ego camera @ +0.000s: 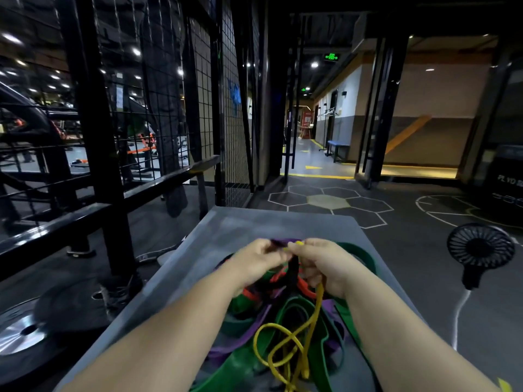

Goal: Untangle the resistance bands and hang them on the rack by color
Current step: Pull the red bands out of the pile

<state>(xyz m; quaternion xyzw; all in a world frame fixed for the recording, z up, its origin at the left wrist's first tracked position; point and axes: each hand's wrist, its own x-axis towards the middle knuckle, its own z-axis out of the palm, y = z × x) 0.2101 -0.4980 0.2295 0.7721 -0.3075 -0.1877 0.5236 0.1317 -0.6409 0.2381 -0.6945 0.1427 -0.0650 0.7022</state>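
- Dim gym space: a dark floor (410, 250) with painted hexagon outlines (328, 200) runs toward a lit corridor, where a green exit sign (331, 56) hangs from the ceiling and a blue bench (338, 145) stands against the wall.
- On the left stands a black wire-mesh rack (169, 108). No band can be made out on it. A weight plate (19, 332) lies on the floor below it.
- A small black fan (481, 244) lies on the floor to the right, with its white cable trailing toward the camera.
- A grey table (283, 224) fills the lower middle and carries the tangle of bands (277, 309), which lies between the forearms.
- Green bands (353, 253), purple (243, 339), orange (307, 288) and black (293, 270) strands cross over one another in the heap.
- The yellow band (285, 346) coils in loops at the near end and rises to the right hand (325, 261). That hand's fingers are curled round it, and a yellow tip shows at the fingertips.
- The left hand (260, 258) is curled closed on strands at the far top of the tangle, just beside the right hand. Blur hides which colour it pinches.
- Both hands are raised slightly above the heap, almost touching.
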